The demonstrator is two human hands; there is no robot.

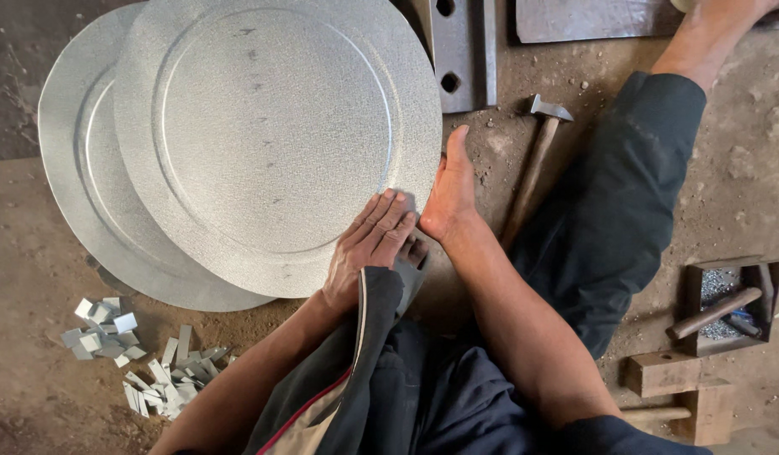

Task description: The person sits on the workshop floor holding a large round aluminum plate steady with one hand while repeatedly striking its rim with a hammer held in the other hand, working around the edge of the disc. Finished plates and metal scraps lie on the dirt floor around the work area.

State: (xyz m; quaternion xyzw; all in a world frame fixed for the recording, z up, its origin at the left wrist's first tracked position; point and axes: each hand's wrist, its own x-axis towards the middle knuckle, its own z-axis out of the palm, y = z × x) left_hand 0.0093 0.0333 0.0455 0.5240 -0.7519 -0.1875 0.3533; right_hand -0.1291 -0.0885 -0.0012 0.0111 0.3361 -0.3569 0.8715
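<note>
Head view shows the left hand [368, 244] lying flat, fingers together, on the near rim of the top disc [276, 139]; I cannot tell the right hand's state. 2 discs overlap on dirt, with a hammer [534, 164] beyond the foot [450, 194].

The left hand [370, 248] lies just below the middle of the frame, palm down, fingers straight and pressed together, pointing to the upper right. Its forearm runs back to the lower left edge. The right hand [451, 192] sits just right of it, open and edge-on, fingers together pointing up, its bare forearm slanting down to the lower right.
</note>
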